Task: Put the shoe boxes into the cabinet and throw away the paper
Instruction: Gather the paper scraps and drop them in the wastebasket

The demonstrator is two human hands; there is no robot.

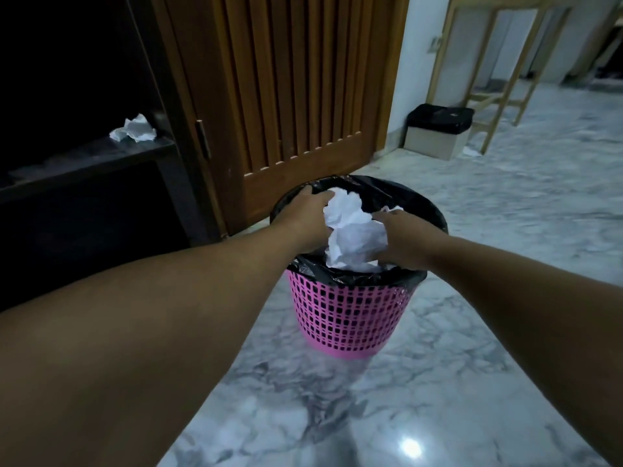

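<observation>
A pink mesh waste basket [347, 318] lined with a black bag stands on the marble floor in front of me. A big wad of crumpled white paper [354, 230] sits in its mouth. My left hand [308, 219] grips the wad from the left and my right hand [404, 241] grips it from the right, both over the basket's opening. Another crumpled white paper [135, 129] lies on a shelf of the dark open cabinet [87, 160] at the left. No shoe box is clearly in view.
A slatted wooden door [290, 89] stands behind the basket. A beige box with a black top [438, 129] sits by the white wall at the back right, next to the legs of a light wooden frame [499, 96]. Marble floor spreads to the right.
</observation>
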